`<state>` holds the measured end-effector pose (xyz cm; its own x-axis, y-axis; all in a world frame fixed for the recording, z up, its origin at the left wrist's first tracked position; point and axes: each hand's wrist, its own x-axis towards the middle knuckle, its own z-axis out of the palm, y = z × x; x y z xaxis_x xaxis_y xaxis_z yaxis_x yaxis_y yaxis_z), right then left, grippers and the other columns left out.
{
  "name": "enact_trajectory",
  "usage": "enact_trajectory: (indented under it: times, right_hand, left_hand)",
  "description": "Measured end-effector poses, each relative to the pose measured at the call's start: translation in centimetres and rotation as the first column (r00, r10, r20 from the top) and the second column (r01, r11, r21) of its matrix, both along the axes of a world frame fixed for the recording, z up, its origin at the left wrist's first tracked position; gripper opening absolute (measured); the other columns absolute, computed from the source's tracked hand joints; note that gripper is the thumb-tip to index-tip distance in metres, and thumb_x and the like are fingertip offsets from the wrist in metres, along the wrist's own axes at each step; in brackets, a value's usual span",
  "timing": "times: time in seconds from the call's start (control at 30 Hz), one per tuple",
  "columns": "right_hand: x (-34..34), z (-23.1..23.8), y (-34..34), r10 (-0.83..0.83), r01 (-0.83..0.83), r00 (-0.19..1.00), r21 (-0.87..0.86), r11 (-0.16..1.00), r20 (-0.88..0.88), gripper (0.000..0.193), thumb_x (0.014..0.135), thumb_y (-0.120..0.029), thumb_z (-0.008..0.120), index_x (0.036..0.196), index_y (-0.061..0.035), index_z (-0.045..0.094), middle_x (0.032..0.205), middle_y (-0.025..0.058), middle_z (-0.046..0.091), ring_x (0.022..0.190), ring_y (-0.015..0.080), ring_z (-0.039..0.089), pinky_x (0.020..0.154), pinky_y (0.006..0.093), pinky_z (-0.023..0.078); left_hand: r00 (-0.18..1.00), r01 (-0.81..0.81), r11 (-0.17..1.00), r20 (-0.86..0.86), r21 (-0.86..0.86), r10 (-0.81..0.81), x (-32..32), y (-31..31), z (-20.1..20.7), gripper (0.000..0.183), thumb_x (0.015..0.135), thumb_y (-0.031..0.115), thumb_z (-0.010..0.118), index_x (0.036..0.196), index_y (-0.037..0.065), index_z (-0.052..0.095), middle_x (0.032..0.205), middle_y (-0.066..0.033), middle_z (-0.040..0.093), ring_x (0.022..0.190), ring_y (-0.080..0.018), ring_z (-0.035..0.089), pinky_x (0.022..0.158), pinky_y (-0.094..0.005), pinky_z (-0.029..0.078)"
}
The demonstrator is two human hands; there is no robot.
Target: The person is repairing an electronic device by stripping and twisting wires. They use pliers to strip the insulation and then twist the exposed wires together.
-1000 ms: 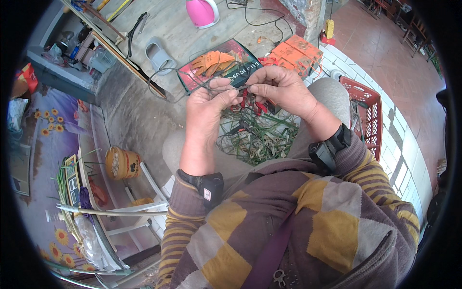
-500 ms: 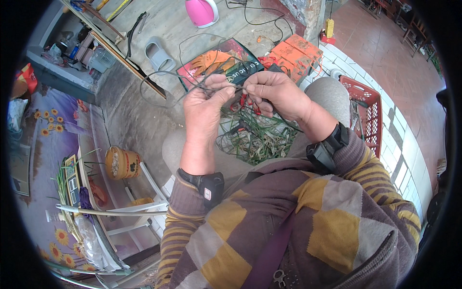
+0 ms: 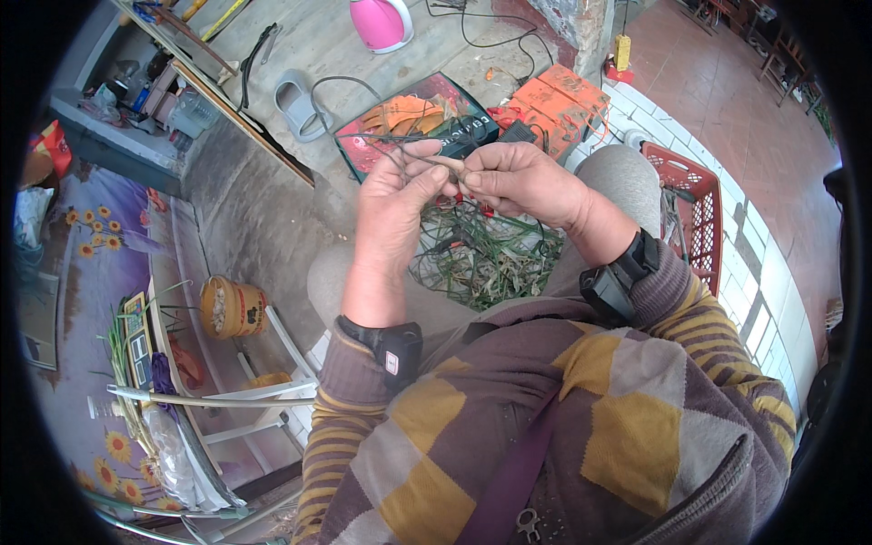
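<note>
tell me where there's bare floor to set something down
Bare floor lies between the slipper, bucket and left knee, and again between slipper and kettle. Crowded: straight ahead, where the box and orange object sit and the cord loops, and between left and right knee, where leaves lie.

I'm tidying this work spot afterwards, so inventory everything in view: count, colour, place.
cord: count unclear, dark, around centre
flat box: one, red and green, upper middle
gloves: count unclear, orange, on flat box
boxes: count unclear, orange, right of flat box
kettle: one, pink and white, top edge
slipper: one, grey, left of flat box
crate: one, red, right
bucket: one, yellow, left
leaves: many, green, centre
sweater: one, brown, yellow and grey, lower middle
left hand: one, bare, centre, pinching cord
right hand: one, bare, centre, pinching cord
</note>
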<state>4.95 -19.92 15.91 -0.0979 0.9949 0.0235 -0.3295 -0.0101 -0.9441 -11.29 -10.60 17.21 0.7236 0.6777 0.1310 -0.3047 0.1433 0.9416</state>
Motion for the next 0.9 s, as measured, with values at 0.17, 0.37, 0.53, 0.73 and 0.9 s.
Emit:
enact_trajectory:
  times: [0.17,0.37,0.53,0.73,0.9]
  right_hand:
    - [0.1,-0.3,0.1,-0.037,0.034,0.994,0.024,0.999,0.1,0.012,0.089,-0.016,0.055,0.085,-0.006,0.059,0.068,-0.0037,0.051,0.055,0.0035,0.044,0.047,0.0181,0.034]
    - [-0.6,-0.3,0.1,-0.414,0.236,0.757,0.379,0.895,0.506,0.011,0.085,-0.011,0.055,0.083,-0.0005,0.056,0.068,0.0049,0.055,0.061,0.0112,0.054,0.056,0.0276,0.044]
    - [-0.7,0.1,-0.1,-0.505,0.208,0.579,0.483,0.851,0.64,0.01,0.083,-0.012,0.055,0.081,-0.0018,0.055,0.07,0.012,0.057,0.065,0.0245,0.059,0.06,0.034,0.046]
    - [-0.8,-0.5,0.2,-0.605,0.141,0.366,0.6,0.787,0.707,0.01,0.082,-0.014,0.055,0.083,-0.0038,0.055,0.076,0.0146,0.058,0.074,0.0336,0.058,0.063,0.0405,0.047]
    - [-0.8,-0.9,0.5,-0.635,0.184,0.385,0.619,0.764,0.669,0.011,0.083,-0.014,0.056,0.085,-0.004,0.055,0.077,0.0145,0.058,0.074,0.0328,0.059,0.064,0.0402,0.047]
  left_hand:
    - [1.0,-0.011,1.0,-0.007,0.026,0.011,0.2,-0.4,-0.2,0.031,0.084,0.0,0.055,0.114,-0.003,0.049,0.089,-0.0106,0.063,0.075,-0.0138,0.06,0.073,-0.0257,0.049]
    - [0.987,-0.133,0.98,-0.067,0.148,0.145,0.5,-0.7,-0.4,0.03,0.084,-0.003,0.052,0.113,-0.002,0.047,0.087,-0.0096,0.062,0.075,-0.0128,0.059,0.071,-0.0242,0.048]
    - [0.973,-0.149,0.957,-0.135,0.247,0.186,0.4,-0.5,-0.6,0.029,0.084,-0.003,0.053,0.112,-0.002,0.05,0.083,-0.0079,0.062,0.075,-0.0132,0.06,0.073,-0.0245,0.047]
    - [0.956,-0.139,0.965,-0.224,0.222,0.189,0.1,-0.4,-0.6,0.026,0.084,-0.002,0.053,0.11,-0.003,0.05,0.079,-0.0068,0.061,0.073,-0.0135,0.06,0.071,-0.0251,0.048]
    - [0.989,-0.098,0.994,-0.116,-0.038,0.093,-0.1,-0.1,-0.9,0.019,0.086,0.003,0.05,0.104,-0.002,0.051,0.077,-0.0068,0.059,0.07,-0.0147,0.059,0.074,-0.0321,0.052]
